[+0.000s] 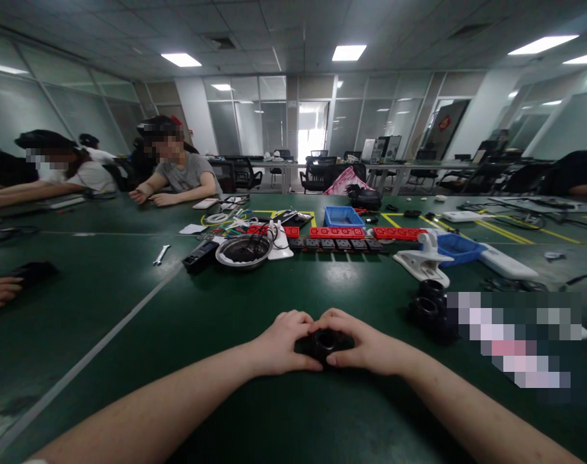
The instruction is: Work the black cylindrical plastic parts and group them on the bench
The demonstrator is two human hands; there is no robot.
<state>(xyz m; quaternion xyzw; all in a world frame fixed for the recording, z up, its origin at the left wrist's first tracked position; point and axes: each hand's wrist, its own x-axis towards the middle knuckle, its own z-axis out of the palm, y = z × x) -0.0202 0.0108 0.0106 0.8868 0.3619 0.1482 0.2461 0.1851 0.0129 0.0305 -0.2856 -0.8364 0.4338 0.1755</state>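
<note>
In the head view, a small black part with a round opening (325, 339) rests on or just above the green table, held between both hands. My left hand (284, 341) curls round its left side, with the thumb along the near edge. From the other side, my right hand (365, 341) grips it, thumb at the front and fingers over the far edge. The fingertips of the two hands meet behind the part. Much of its body is hidden by the fingers, and its exact kind is unclear. Similar black round-holed parts (427, 307) lie to the right.
Beyond the hands stand a metal bowl (245, 263), a white clip stand (423, 265), red power-strip pieces (336, 232) and a blue tray (344, 216). A wrench (162, 255) lies left. Other people sit at the left; one person's hand (0, 294) shows at the left edge.
</note>
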